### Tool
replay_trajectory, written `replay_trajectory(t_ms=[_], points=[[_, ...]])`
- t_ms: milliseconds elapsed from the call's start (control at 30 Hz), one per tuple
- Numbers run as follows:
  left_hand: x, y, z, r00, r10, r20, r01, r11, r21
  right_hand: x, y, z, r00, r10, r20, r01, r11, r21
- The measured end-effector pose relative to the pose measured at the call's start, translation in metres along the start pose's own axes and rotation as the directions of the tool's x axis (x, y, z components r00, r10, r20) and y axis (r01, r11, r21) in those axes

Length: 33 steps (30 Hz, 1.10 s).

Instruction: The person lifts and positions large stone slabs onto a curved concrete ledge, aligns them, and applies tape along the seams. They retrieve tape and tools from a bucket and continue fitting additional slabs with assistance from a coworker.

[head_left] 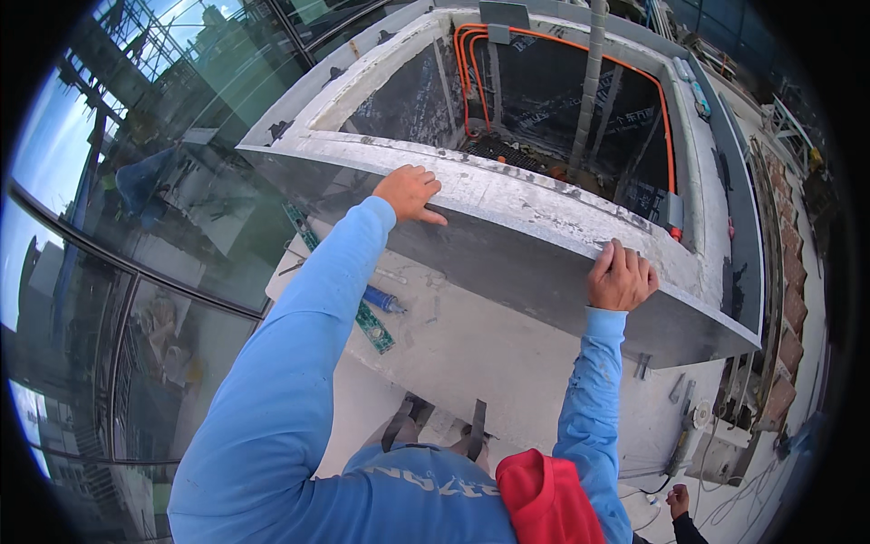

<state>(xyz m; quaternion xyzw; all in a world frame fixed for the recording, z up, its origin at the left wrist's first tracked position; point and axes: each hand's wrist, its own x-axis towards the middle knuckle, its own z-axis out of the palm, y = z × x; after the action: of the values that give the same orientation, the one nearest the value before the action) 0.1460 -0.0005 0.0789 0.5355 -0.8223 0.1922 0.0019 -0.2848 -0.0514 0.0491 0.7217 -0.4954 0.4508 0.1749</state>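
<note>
A long grey slab panel [507, 263] stands against the near side of a raised, open-topped box, its upper edge level with the whitish rim [535, 195]. Curled over that edge, left of the middle, my left hand [412, 194] grips the panel with the thumb apart on the near face. Farther right, my right hand [623, 276] is closed over the same edge, fingers bent on top. Inside the box are dark lined walls, orange conduit [625, 62] and an upright pipe [591, 86]. The fingers' undersides are hidden.
A glass wall [190, 236] rises at the left. On the pale floor lie a green strip-shaped tool [370, 325], a blue tube [383, 299] and, at right, an angle grinder [696, 422] with a cord. Another person's hand [678, 500] shows at the lower right.
</note>
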Motion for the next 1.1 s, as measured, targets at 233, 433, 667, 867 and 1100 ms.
replay_trajectory(t_ms=[233, 433, 667, 867, 1100], points=[[-0.021, -0.008, 0.015, 0.978, 0.047, -0.202, -0.054, 0.998, -0.032, -0.014, -0.005, 0.023, 0.997, -0.015, -0.081, 0.006, 0.994, -0.106], [-0.017, -0.020, 0.021, 0.958, 0.081, -0.277, -0.107, 0.991, -0.081, -0.011, 0.004, 0.028, 1.000, -0.003, 0.020, 0.006, 0.981, -0.194], [-0.020, -0.025, 0.027, 0.974, 0.076, -0.215, -0.118, 0.975, -0.190, 0.004, -0.009, 0.017, 0.912, 0.267, 0.312, -0.143, 0.919, -0.368], [-0.036, -0.062, 0.016, 0.943, 0.274, -0.189, -0.321, 0.899, -0.299, 0.012, 0.011, 0.023, 0.800, 0.377, 0.466, -0.156, 0.881, -0.446], [-0.107, -0.215, 0.014, 0.972, 0.228, -0.051, -0.231, 0.902, -0.365, 0.006, 0.028, 0.024, 0.760, 0.408, 0.505, -0.168, 0.875, -0.454]])
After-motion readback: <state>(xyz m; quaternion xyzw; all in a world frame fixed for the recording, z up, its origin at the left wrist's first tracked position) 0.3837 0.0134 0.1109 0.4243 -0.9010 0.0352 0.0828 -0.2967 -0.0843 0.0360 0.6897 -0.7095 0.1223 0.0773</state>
